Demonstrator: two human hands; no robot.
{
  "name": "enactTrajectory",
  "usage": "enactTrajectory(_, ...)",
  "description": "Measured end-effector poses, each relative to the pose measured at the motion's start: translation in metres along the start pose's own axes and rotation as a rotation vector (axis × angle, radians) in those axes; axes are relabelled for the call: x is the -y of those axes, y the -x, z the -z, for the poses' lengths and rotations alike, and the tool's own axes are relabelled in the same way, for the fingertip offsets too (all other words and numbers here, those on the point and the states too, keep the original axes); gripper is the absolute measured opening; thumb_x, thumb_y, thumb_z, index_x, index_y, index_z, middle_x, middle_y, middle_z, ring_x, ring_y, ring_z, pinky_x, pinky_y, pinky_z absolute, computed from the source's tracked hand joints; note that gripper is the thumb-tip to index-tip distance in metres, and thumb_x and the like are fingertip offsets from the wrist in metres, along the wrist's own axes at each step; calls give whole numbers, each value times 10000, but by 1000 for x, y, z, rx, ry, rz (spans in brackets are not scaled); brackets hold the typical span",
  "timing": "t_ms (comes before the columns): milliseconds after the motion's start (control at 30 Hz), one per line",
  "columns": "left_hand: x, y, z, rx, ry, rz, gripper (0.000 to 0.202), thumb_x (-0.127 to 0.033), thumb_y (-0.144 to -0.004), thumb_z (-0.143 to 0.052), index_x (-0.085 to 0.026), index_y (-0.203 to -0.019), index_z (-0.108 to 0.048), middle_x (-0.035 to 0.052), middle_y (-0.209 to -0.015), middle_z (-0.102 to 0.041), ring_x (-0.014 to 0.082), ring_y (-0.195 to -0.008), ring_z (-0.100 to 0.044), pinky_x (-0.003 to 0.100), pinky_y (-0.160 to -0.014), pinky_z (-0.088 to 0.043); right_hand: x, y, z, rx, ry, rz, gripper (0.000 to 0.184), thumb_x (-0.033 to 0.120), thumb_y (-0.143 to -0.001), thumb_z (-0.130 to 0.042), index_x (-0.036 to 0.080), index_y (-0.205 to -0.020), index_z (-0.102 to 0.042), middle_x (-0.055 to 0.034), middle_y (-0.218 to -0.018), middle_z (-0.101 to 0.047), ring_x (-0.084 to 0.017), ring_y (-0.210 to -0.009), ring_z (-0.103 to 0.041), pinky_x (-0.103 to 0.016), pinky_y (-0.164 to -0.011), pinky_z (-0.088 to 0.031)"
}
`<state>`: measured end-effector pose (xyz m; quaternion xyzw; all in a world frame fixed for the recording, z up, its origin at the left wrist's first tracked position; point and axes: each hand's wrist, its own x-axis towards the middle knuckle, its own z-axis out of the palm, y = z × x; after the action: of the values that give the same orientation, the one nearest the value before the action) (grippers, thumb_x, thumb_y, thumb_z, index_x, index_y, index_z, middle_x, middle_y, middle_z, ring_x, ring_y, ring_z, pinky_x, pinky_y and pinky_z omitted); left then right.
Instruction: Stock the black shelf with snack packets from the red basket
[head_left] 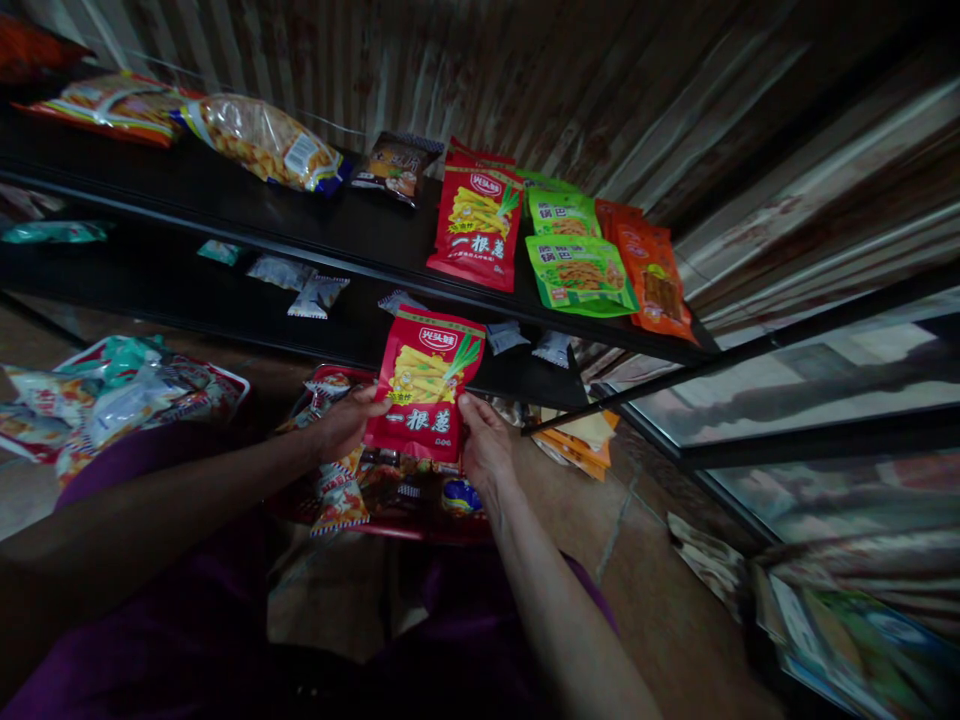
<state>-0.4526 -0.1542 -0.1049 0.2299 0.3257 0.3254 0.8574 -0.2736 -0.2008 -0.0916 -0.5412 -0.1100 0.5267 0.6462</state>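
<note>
A red snack bag (pixel 424 385) with yellow sticks and a green onion printed on it is held upright between my two hands. My left hand (pixel 349 425) pinches its left edge, and my right hand (pixel 486 440) grips the lower right edge. Just beyond it, on the black shelf (pixel 390 250), stand matching red bags (pixel 478 220). Beside those are green snack bags (pixel 581 272) and orange bags (pixel 654 270). Below the held bag is a red basket (pixel 420 532) with several small packets in it, partly hidden by my hands and the bag.
Farther left on the top shelf lie a brown packet (pixel 397 168) and a clear bag of round snacks (pixel 266 140). Small packets (pixel 319 295) sit on the lower shelf. A second basket (pixel 240 385) full of packets is on the floor at left. Orange envelopes (pixel 581 450) lie at right.
</note>
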Motion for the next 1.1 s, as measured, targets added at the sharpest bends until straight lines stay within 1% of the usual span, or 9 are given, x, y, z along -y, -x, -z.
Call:
enactTrajectory(167,2,0,-2,-55,-10,16,330,-104,-749,-626,-125,-1078,-630,130,-1001,-708,256,-928,-674,409,-847,-530,1,-3,1,2,-36,-55,247,217,-533,-808,212,-726,-655,31,-652,-716,-131,-552,-644,-267,-581,-559)
enactTrajectory(367,3,2,-5,-48,-62,-11,269,-164,-761,-627,-136,-1027,-655,112,-958,-716,256,-948,-663,373,-814,-535,4,-5,0,-7,-52,48,253,178,-534,-766,221,-735,-619,55,-643,-706,-122,-541,-642,-238,-550,-541)
enactTrajectory(500,2,-2,3,-92,-190,-71,407,-192,-733,-660,-157,-1136,-611,125,-1060,-684,264,-971,-648,389,-826,-515,7,-6,1,17,-37,9,279,188,-532,-767,220,-763,-614,41,-666,-713,-135,-547,-647,-251,-544,-538)
enactTrajectory(633,2,-4,8,-148,-384,-237,730,-194,-693,-719,-211,-1357,-417,154,-1348,-503,268,-1199,-509,415,-994,-394,7,-6,0,22,-1,-18,319,217,-524,-774,217,-802,-617,32,-676,-713,-143,-554,-644,-255,-530,-527)
enactTrajectory(700,4,-2,4,-90,-453,-252,710,-249,-712,-717,-218,-1358,-422,141,-1419,-427,272,-1309,-384,420,-1062,-311,4,-5,-2,26,18,-6,329,235,-527,-780,216,-813,-621,33,-688,-710,-135,-557,-637,-251,-537,-521)
enactTrajectory(767,6,1,-1,4,-441,-207,607,-340,-761,-678,-237,-1323,-471,113,-1449,-394,278,-1351,-316,434,-1079,-279,0,-2,-5,45,48,22,335,263,-539,-784,218,-831,-627,33,-710,-707,-124,-561,-624,-246,-545,-510)
enactTrajectory(900,9,5,-10,117,-275,-82,556,-395,-807,-633,-293,-1326,-460,84,-1467,-367,281,-1342,-328,462,-1030,-328,-11,4,-11,151,210,196,280,339,-625,-738,218,-856,-636,49,-690,-659,-102,-578,-580,-229,-579,-472)
enactTrajectory(1000,12,3,-14,104,-163,-40,527,-379,-810,-637,-299,-1302,-468,84,-1376,-475,270,-1288,-402,445,-980,-372,-22,8,-12,250,506,398,235,357,-735,-649,213,-920,-633,57,-665,-589,-99,-602,-538,-225,-607,-444)
enactTrajectory(1100,16,1,-16,88,-72,-69,411,-342,-774,-684,-229,-1152,-568,79,-1171,-612,242,-1151,-525,374,-935,-409,-31,15,-14,311,823,601,223,341,-810,-570,213,-986,-614,29,-728,-595,-122,-655,-547,-246,-641,-446)
